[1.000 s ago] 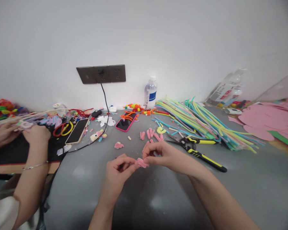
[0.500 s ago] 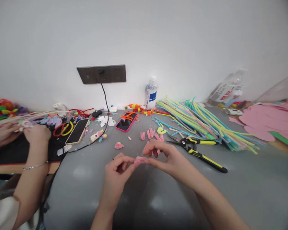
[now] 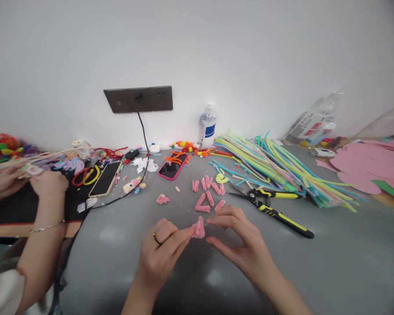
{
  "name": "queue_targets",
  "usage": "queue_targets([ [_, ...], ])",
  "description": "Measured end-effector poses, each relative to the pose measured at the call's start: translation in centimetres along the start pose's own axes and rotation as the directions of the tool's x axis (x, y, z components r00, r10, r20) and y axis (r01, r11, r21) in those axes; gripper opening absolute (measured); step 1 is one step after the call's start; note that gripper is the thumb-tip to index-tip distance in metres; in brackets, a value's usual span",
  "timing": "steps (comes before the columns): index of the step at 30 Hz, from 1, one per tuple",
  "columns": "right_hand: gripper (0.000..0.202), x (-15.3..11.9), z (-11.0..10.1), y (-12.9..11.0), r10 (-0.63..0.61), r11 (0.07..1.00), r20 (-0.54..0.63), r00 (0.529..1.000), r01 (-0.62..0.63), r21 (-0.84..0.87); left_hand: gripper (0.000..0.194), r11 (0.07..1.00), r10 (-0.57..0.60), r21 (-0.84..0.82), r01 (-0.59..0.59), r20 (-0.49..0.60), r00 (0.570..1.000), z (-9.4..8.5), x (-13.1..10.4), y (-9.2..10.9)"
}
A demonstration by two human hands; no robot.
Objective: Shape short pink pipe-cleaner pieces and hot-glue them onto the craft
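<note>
A small pink fuzzy piece (image 3: 199,228) is pinched between the thumb and finger of my left hand (image 3: 164,249), above the grey table. Just to its right, my right hand (image 3: 243,245) has its thumb and fingers apart, with nothing between them. Beyond the hands lie several short pink fuzzy pieces (image 3: 202,208), and a small pink cluster (image 3: 163,199) rests to their left. Black and yellow pliers (image 3: 282,222) lie with their jaws apart, right of the pink pieces. A curled yellow piece (image 3: 221,178) sits near their tips.
Pipe cleaners (image 3: 269,166) spread across the back right, near a bottle (image 3: 208,126) and pink sheets (image 3: 371,164). A pink-edged phone (image 3: 173,167), a second phone (image 3: 106,178) and scissors (image 3: 85,176) lie left of centre. Another person's hands (image 3: 48,183) work at the far left.
My right hand has let go of the pink piece, opened and moved right and down. The piece now stands more upright in my left hand, and more pink pieces show on the table.
</note>
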State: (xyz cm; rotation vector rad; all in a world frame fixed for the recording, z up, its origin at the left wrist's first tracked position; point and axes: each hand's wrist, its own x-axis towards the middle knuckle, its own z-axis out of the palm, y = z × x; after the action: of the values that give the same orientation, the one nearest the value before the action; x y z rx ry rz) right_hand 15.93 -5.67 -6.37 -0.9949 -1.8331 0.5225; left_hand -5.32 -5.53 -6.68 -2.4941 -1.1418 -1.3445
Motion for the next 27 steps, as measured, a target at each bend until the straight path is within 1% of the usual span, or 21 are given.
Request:
queue_targets([
  [2, 0.026, -0.5, 0.5, 0.3, -0.016, 0.999, -0.015, 1.0, 0.016, -0.029, 0.016, 1.0, -0.003, -0.009, 0.003, 0.005, 1.0, 0.1, -0.2, 0.0],
  [5, 0.03, -1.2, 1.2, 1.6, 0.006, 0.998, -0.038, 0.999, -0.008, -0.069, 0.014, 0.999, -0.031, -0.03, 0.031, 0.006, 1.0, 0.5, -0.6, -0.4],
  [8, 0.02, -1.9, 1.5, 3.4, 0.085, 0.992, -0.086, 0.993, -0.092, -0.085, 0.013, 0.998, -0.054, -0.022, 0.054, -0.002, 0.999, 1.2, -1.2, -1.1],
  [11, 0.012, -2.2, 1.5, 4.4, 0.202, 0.976, -0.158, 0.967, -0.211, -0.045, 0.016, 1.0, -0.015, 0.009, 0.015, -0.001, 1.0, 1.8, -1.9, -1.6],
  [15, 0.016, -2.3, 1.5, 4.6, 0.307, 0.951, -0.202, 0.93, -0.305, 0.04, 0.02, 0.997, 0.068, 0.027, -0.068, 0.007, 0.998, 1.5, -2.2, -1.5],
  [18, 0.02, -2.4, 1.6, 4.7, 0.357, 0.934, -0.214, 0.909, -0.345, 0.09, 0.022, 0.997, 0.078, 0.026, -0.079, 0.02, 0.997, 1.0, -1.8, -0.9],
  [20, 0.022, -2.5, 1.7, 4.8, 0.382, 0.924, -0.224, 0.896, -0.364, 0.119, 0.02, 0.997, 0.076, -0.002, -0.076, 0.016, 0.997, 0.9, -1.6, -0.4],
  [24, 0.025, -2.5, 1.5, 5.0, 0.417, 0.906, -0.237, 0.877, -0.382, 0.182, 0.019, 0.992, 0.071, -0.103, -0.067, 0.037, 0.997, 1.6, -1.5, 0.1],
  [27, 0.027, -2.2, 1.1, 4.8, 0.444, 0.887, -0.219, 0.869, -0.391, 0.245, 0.02, 0.99, 0.073, -0.126, -0.062, 0.086, 0.994, 2.2, -1.7, 0.0],
])
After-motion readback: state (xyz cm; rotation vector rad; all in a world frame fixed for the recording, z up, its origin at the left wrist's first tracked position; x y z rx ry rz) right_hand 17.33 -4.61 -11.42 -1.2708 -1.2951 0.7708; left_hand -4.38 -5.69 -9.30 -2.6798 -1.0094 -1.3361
